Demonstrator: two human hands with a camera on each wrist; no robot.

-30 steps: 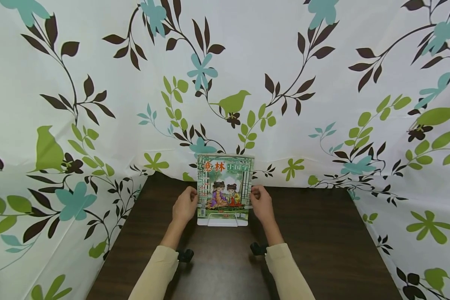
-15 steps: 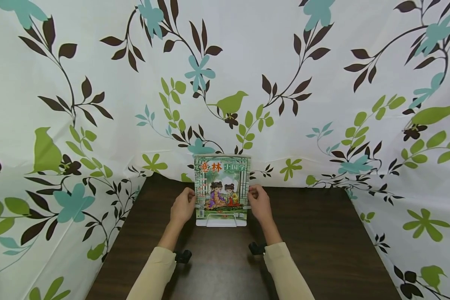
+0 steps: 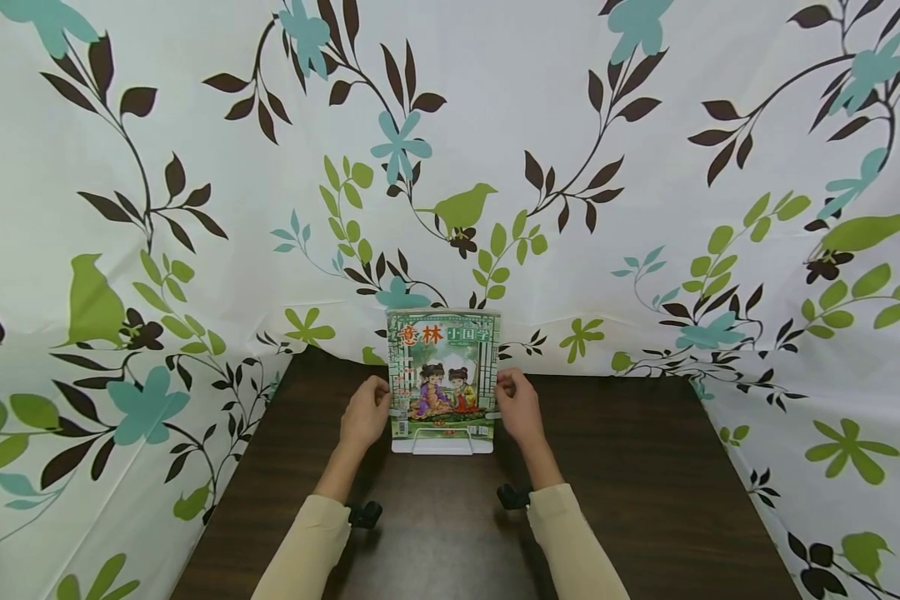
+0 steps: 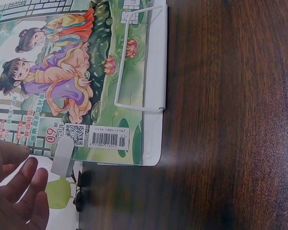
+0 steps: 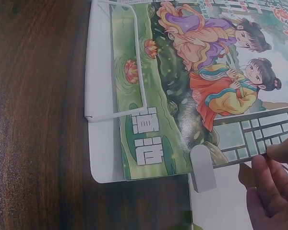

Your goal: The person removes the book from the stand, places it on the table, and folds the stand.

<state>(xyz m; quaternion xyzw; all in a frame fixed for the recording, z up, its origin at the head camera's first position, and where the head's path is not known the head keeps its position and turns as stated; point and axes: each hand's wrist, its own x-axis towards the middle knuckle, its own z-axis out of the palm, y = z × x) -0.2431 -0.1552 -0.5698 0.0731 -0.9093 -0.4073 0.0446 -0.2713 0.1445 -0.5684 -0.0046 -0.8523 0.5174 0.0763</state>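
Note:
A green illustrated magazine (image 3: 444, 358) stands propped up on a white book stand (image 3: 401, 447) at the far middle of the table. My left hand (image 3: 363, 414) pinches its left edge, thumb on the front cover. On the opposite edge, my right hand (image 3: 520, 406) does the same, with thumb and forefinger together at the border. A white wire bar (image 4: 119, 76) crosses the cover's lower part in the left wrist view. Small white side clips lap over both edges, one clip (image 4: 63, 157) near my left thumb, the other clip (image 5: 203, 167) below my right fingers.
The dark wooden table (image 3: 630, 483) extends to both sides and toward me. Behind it hangs a white curtain (image 3: 240, 250) printed with leaves, flowers and birds, close behind the stand. Each wrist wears a black camera mount (image 3: 365, 514).
The camera view shifts slightly. Both hands stay at the magazine's edges, and the magazine and stand hold their place.

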